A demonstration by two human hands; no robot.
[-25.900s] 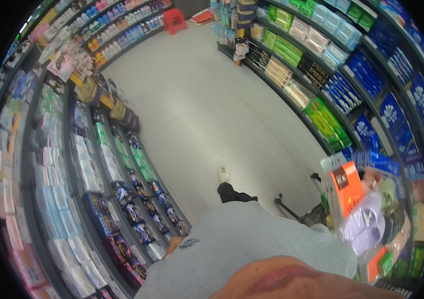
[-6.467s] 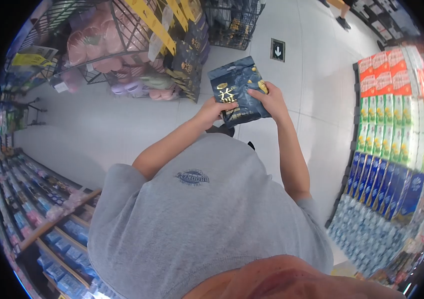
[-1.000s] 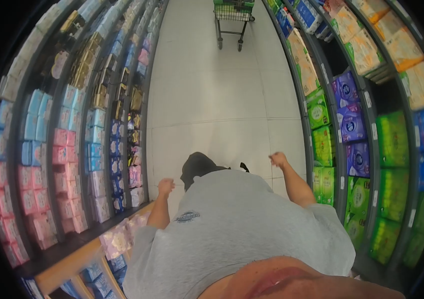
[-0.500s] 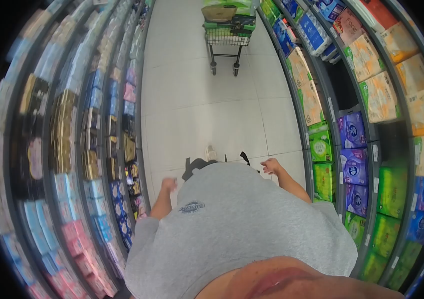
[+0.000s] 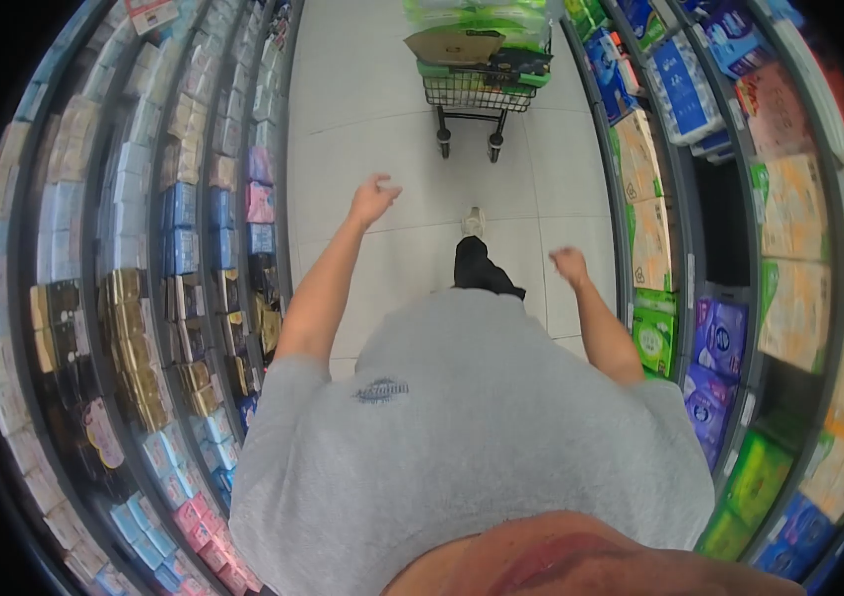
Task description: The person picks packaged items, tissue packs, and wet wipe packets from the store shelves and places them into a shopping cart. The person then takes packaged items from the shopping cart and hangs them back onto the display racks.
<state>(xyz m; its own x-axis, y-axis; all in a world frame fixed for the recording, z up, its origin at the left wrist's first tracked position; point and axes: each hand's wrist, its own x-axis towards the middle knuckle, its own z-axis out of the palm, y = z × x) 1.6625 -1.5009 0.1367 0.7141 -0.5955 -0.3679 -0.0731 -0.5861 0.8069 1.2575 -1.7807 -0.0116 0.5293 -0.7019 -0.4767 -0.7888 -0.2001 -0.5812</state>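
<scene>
My left hand (image 5: 374, 201) is raised over the aisle floor, its fingers apart and nothing in it. On the other side, my right hand (image 5: 570, 265) hangs lower, close to the right shelves; its fingers are curled and slightly blurred, with nothing visible in them. Ahead of both hands stands a shopping cart (image 5: 480, 91) with a black wire basket and green trim. A brown cardboard piece (image 5: 455, 47) and green packages (image 5: 482, 14) lie in it. Neither hand touches the cart.
Shelves of small tissue packs (image 5: 182, 250) run along the left. The right shelves hold orange and white packages (image 5: 796, 303), purple packs (image 5: 719, 338) and green packs (image 5: 653, 340). Pale floor tiles (image 5: 343, 129) lie between them. One light shoe (image 5: 474, 221) shows below the cart.
My left hand has risen forward from beside my body. My right hand has moved forward too. The cart appears nearer, and the shelves have slid back past me. The black box held earlier is gone from my hands.
</scene>
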